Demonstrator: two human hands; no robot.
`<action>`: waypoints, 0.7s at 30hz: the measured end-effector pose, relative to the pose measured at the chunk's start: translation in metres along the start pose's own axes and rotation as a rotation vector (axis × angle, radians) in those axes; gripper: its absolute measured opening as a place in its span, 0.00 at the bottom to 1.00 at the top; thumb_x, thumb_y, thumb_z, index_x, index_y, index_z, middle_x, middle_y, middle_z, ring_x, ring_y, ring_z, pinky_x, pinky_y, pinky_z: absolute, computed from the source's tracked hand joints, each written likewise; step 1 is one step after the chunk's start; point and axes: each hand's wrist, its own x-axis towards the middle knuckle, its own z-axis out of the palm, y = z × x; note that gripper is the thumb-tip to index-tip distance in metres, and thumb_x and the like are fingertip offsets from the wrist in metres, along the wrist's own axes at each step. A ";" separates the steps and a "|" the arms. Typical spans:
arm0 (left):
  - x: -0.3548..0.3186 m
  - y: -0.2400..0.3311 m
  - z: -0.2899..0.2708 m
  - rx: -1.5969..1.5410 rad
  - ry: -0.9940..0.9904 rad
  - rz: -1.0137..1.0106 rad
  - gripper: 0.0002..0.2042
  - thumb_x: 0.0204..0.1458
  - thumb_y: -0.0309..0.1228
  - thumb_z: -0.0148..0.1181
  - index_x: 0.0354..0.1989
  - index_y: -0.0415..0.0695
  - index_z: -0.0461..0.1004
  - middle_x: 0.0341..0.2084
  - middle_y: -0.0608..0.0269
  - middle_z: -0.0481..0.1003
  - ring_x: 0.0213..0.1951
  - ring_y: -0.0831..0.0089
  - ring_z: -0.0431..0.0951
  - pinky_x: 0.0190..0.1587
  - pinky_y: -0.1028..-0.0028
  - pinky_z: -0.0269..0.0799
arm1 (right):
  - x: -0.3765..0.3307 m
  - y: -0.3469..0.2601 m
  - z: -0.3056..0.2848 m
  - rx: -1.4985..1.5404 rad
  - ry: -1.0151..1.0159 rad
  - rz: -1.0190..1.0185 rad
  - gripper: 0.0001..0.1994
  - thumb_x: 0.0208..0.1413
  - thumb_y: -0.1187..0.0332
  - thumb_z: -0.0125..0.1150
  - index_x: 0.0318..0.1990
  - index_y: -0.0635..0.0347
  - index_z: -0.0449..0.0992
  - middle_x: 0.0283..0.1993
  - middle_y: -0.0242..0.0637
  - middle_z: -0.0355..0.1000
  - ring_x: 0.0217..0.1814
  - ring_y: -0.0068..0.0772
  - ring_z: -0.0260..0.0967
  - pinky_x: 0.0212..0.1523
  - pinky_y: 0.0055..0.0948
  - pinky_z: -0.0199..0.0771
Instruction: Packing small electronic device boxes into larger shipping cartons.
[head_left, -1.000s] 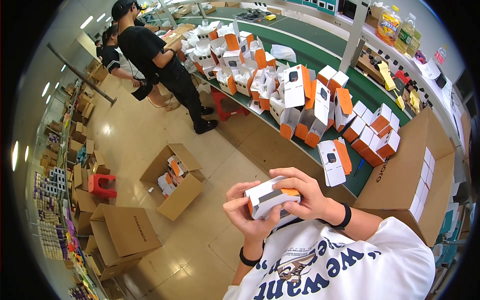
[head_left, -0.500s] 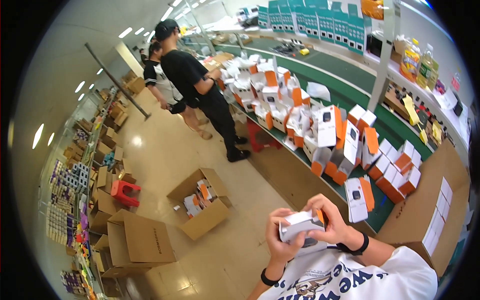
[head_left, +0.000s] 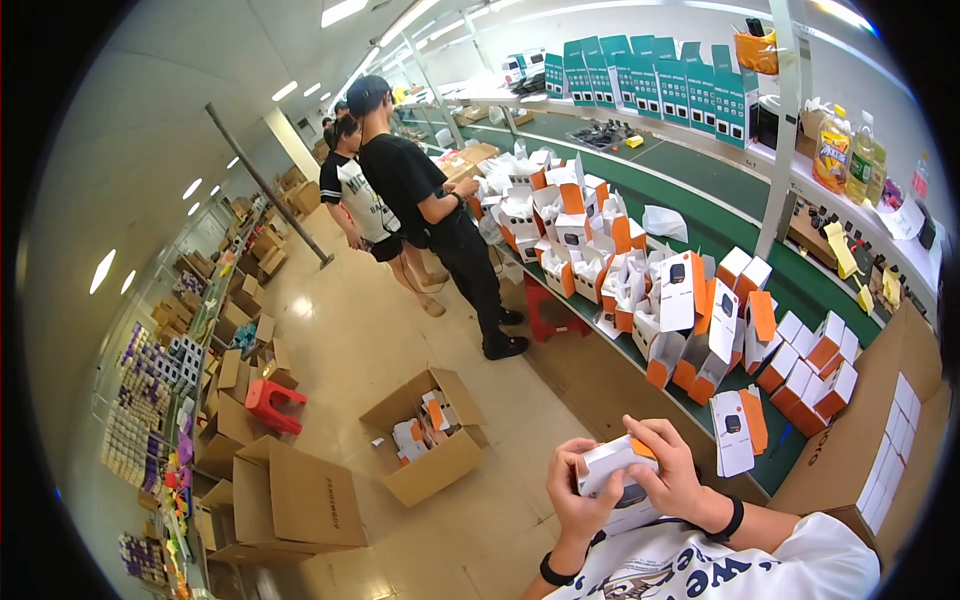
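Observation:
A small white box [head_left: 606, 461] with an orange edge is held up close to my body, between both hands. My left hand [head_left: 572, 500] is closed round its left side, the thumb against its near face. My right hand [head_left: 668, 473] grips the right side, fingers over the orange edge and thumb pressed on the front. A dark printed picture shows partly under my thumbs. Just beyond my right hand, a flattened white-and-orange carton [head_left: 733, 432] lies at the bench's edge. Several open boxes [head_left: 572, 232] with white wrapping inside crowd the green bench [head_left: 795, 262].
Closed boxes [head_left: 800, 385] are stacked by a large carton [head_left: 850, 440] on the right. An open carton [head_left: 425, 475] with packaging inside stands on the floor, near a red stool [head_left: 272, 405]. Two people [head_left: 425, 190] stand along the bench; bottles [head_left: 832, 150] line the shelf.
The view has shifted, so the surroundings sit lower and further right. Both hands keep hold of the box; its top looks pressed flatter, with less of the opening showing.

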 end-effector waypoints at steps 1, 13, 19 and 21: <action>-0.001 -0.002 0.001 0.010 0.025 -0.014 0.20 0.40 0.26 0.73 0.29 0.44 0.61 0.42 0.53 0.73 0.43 0.66 0.76 0.47 0.68 0.72 | -0.002 0.002 0.002 0.003 0.010 -0.001 0.24 0.60 0.60 0.62 0.60 0.65 0.71 0.52 0.47 0.69 0.51 0.43 0.71 0.52 0.34 0.72; 0.003 -0.004 0.000 0.012 0.010 -0.056 0.18 0.42 0.27 0.71 0.32 0.44 0.62 0.44 0.53 0.72 0.45 0.66 0.75 0.50 0.66 0.72 | -0.001 0.007 0.007 0.325 0.081 0.025 0.16 0.54 0.75 0.67 0.49 0.65 0.72 0.54 0.51 0.72 0.54 0.39 0.73 0.56 0.34 0.74; 0.008 0.005 0.008 -0.050 -0.050 -0.011 0.19 0.43 0.28 0.71 0.34 0.44 0.62 0.43 0.52 0.72 0.48 0.63 0.76 0.50 0.64 0.73 | -0.001 0.013 0.000 0.189 0.108 -0.057 0.11 0.54 0.73 0.67 0.42 0.66 0.75 0.52 0.50 0.72 0.53 0.40 0.74 0.53 0.34 0.75; 0.009 0.004 0.012 -0.037 -0.075 0.023 0.20 0.44 0.28 0.72 0.36 0.44 0.63 0.43 0.52 0.72 0.49 0.62 0.75 0.51 0.64 0.73 | -0.003 0.013 -0.003 0.082 0.074 -0.074 0.08 0.55 0.70 0.65 0.37 0.66 0.76 0.51 0.49 0.73 0.50 0.41 0.75 0.50 0.34 0.75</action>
